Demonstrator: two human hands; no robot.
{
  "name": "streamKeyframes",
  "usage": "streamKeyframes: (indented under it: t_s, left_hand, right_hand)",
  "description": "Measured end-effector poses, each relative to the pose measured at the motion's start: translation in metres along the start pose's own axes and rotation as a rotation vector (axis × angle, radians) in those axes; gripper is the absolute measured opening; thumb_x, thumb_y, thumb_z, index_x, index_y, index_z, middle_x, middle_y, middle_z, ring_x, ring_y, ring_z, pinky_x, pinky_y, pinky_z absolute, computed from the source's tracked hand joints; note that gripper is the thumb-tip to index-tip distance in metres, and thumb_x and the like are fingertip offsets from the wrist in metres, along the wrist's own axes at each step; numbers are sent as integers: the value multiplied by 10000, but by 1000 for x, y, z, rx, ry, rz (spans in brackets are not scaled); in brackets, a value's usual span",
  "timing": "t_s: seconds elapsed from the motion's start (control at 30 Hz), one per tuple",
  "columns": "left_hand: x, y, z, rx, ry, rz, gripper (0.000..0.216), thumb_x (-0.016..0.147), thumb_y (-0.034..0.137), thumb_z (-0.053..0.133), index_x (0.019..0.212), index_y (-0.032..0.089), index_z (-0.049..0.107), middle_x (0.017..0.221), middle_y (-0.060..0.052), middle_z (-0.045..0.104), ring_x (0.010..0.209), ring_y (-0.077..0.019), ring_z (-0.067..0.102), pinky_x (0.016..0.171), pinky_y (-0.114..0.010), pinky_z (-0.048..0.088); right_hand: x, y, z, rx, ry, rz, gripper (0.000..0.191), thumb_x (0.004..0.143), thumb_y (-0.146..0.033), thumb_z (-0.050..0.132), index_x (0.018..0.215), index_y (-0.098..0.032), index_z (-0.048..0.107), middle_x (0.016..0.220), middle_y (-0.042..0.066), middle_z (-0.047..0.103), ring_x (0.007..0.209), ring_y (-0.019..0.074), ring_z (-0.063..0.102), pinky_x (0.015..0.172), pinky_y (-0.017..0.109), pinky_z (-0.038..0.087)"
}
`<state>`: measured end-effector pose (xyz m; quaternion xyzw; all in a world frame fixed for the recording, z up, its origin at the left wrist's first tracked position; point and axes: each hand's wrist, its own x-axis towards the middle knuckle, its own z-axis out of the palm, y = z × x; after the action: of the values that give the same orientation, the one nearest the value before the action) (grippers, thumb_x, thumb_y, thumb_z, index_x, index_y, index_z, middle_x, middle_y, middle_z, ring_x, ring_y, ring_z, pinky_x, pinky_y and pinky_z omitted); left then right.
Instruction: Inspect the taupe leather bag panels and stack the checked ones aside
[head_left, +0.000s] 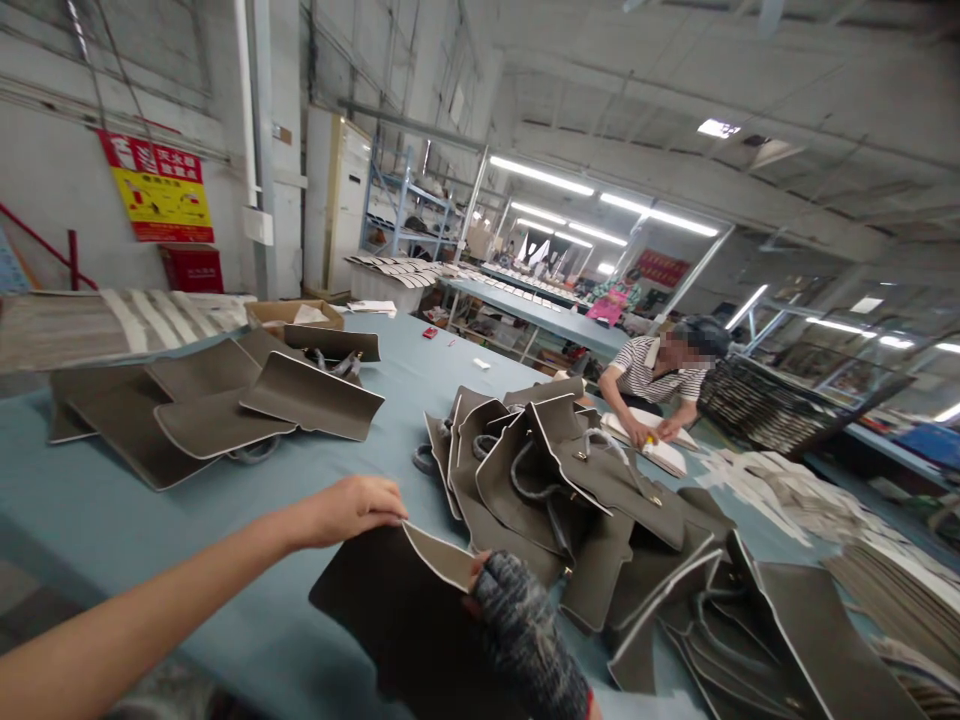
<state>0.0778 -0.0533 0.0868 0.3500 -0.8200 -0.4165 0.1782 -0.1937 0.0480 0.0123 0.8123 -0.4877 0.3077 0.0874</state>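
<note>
I am holding a big brown piece (405,610) in front of me, at the bottom middle of the frame. My left hand (358,508) is closed, with the fingers pinching its top edge near the corner. My right hand (504,590) has a grey knitted cover on it, and its bare fingertips are bent around the same edge, further to the right. Between my two hands I can see a lighter side of the piece, with a thin white line along its edge. The lower part of it runs out of the frame at the bottom. Under all this is a big blue table (405,360). Just beside my right hand, from the middle to the lower right, there is a messy heap of brown bag parts (517,490), and some of them have grey wrapped handles. A smaller brown pile (214,420) lies on the left side of the frame, with a cardboard box (274,314) behind it. Near the middle top of the table is a little red thing (430,333). On the right, a person in a stripy shirt (630,362) leans over some pale pieces (664,456) with both hands. A red and yellow poster (161,190) hangs in the upper left.
</note>
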Motion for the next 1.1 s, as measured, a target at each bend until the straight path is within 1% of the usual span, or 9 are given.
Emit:
streamKeyframes:
  t_s: [0.07,0.13,0.23,0.33,0.5,0.67,0.8,0.9,1.1]
  left_hand:
    - [-4,2,0,-68,-8,-25,252,776,474,586,785,275,739,806,-36,646,811,-208,566,812,-272,415]
    - [-7,4,6,-65,13,-23,261,784,476,569,769,273,732,783,-29,628,783,-199,557,781,-257,412]
    - [-13,5,14,-7,65,1,262,832,415,508,781,263,715,780,-20,610,774,-186,551,756,-243,403]
    - [-17,6,18,56,93,23,253,855,350,474,792,249,697,775,-14,600,770,-176,548,733,-230,393]
    - [-22,10,18,62,63,-28,203,814,299,510,782,250,705,778,-7,618,771,-179,558,720,-228,390]
    - [-15,17,27,103,50,-76,185,776,286,541,766,254,723,774,-13,632,777,-196,560,717,-246,382]
    - [-4,23,36,233,41,-45,206,812,261,514,776,224,713,791,-17,607,782,-178,560,716,-235,383]
    - [0,28,38,315,40,-5,203,835,256,521,765,196,702,777,-19,583,767,-167,555,702,-225,386]
    - [-5,33,35,418,-61,188,230,885,206,488,727,168,650,778,-28,577,771,-161,543,689,-213,383]
  right_hand:
    - [7,1,-5,-37,40,-13,176,845,-189,459,916,-191,620,1007,82,661,894,203,620,753,338,517]
    - [14,3,-6,-118,102,12,168,849,-183,437,841,-176,604,1067,122,648,894,224,621,746,357,506]
    - [19,4,-5,-244,178,44,223,886,-209,388,838,-171,602,884,102,686,767,216,624,748,363,477]
    - [22,4,-5,-322,202,31,269,912,-253,365,832,-170,608,706,62,658,673,213,595,710,340,446]
    - [28,0,-9,-324,158,-16,280,916,-260,362,782,-194,598,688,40,625,681,214,567,762,340,401]
    - [38,-12,-15,-252,161,-82,227,888,-188,381,804,-200,591,698,34,608,663,195,534,818,345,371]
    - [43,-17,-19,-191,162,-131,225,875,-143,382,784,-206,578,699,32,611,672,188,538,812,333,376]
    - [42,-13,-22,-193,191,-125,214,879,-169,389,779,-202,574,681,24,614,665,192,552,809,338,395]
    - [34,-5,-29,-208,80,-86,85,798,-223,528,840,-195,597,733,35,650,669,219,598,685,341,457]
